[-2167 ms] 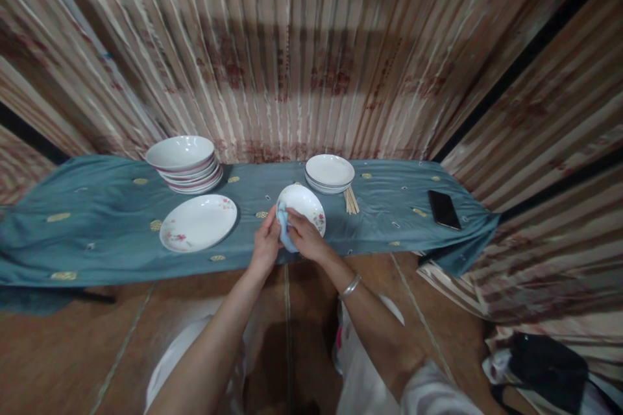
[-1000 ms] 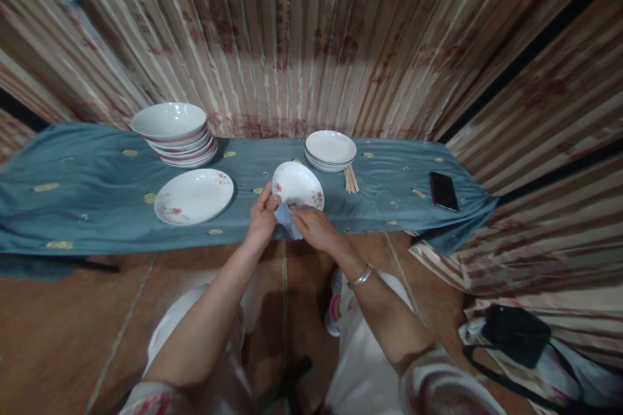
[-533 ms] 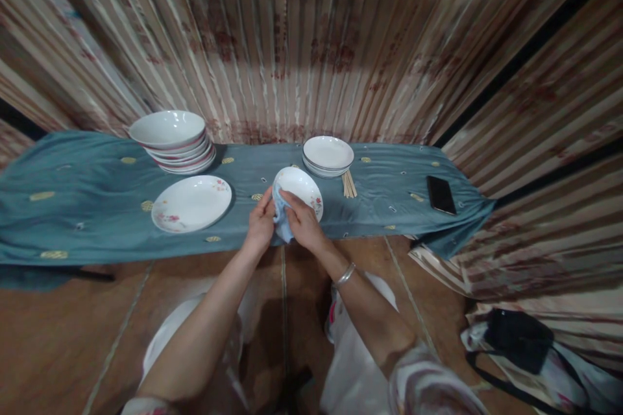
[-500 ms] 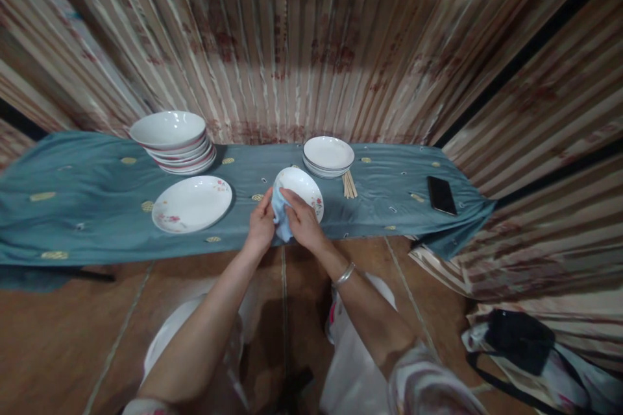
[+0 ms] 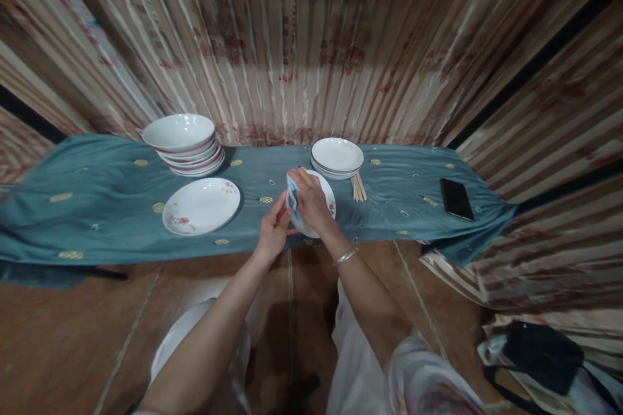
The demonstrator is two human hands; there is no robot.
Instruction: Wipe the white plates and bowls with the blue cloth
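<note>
A white floral plate (image 5: 329, 193) is held at the table's front, mostly covered by my hands. Its left edge is gripped by my left hand (image 5: 273, 229), thumb above and a fingertip showing beneath. My right hand (image 5: 311, 202) lies over the plate, fingers closed on a light blue cloth (image 5: 291, 189) pressed at the plate's left rim. Left of my hands, a larger oval floral plate (image 5: 202, 205) rests flat on the cloth. Just behind the held plate stands a small stack of white dishes (image 5: 337, 155), with a bundle of chopsticks (image 5: 359, 188) sticking out beside it.
A tall stack of white bowls (image 5: 180, 133) stands at the table's back left. At the right end lies a black phone (image 5: 456, 199). A green patterned tablecloth (image 5: 389, 207) covers the narrow table. Behind hangs a curtain (image 5: 311, 45); a black bag (image 5: 542, 356) sits lower right.
My right hand has moved up and over the plate with the cloth, now bunched beneath its fingers. My left hand has shifted to the plate's edge. The view has turned slightly left.
</note>
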